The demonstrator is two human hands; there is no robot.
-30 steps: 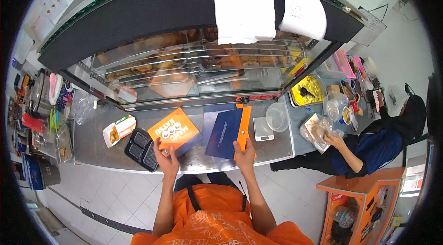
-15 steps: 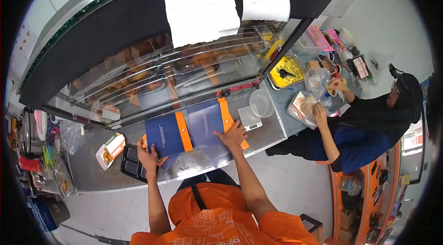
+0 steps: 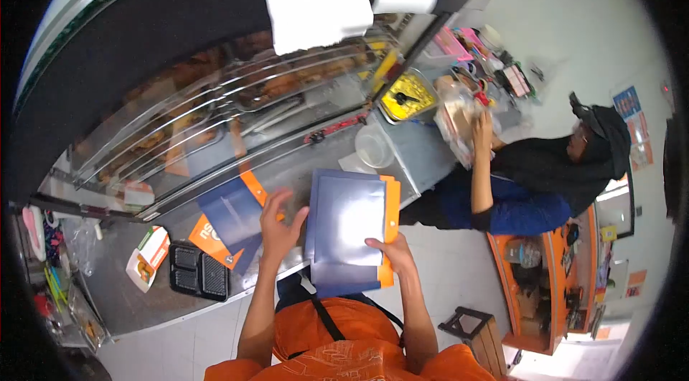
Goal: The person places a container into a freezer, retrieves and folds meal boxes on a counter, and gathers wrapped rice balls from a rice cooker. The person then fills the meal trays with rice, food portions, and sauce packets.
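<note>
While one right hand (image 3: 394, 252) pinches at least one blue-and-orange folder (image 3: 349, 219) by the counter (image 3: 136, 311)'s front edge in the head view, one left hand (image 3: 282, 229) spreads beside it; one black tray (image 3: 199, 271) and one small carton (image 3: 148, 257) lie leftward.

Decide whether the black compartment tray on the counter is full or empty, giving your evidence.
The black tray is empty: its bare dark compartments show, with no food in them.

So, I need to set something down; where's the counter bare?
Bare steel shows between the flat blue sheets and clear round tub, and between the green-white carton and clear plastic bags. It's crowded around the rectangular tray of yellow food.
</note>
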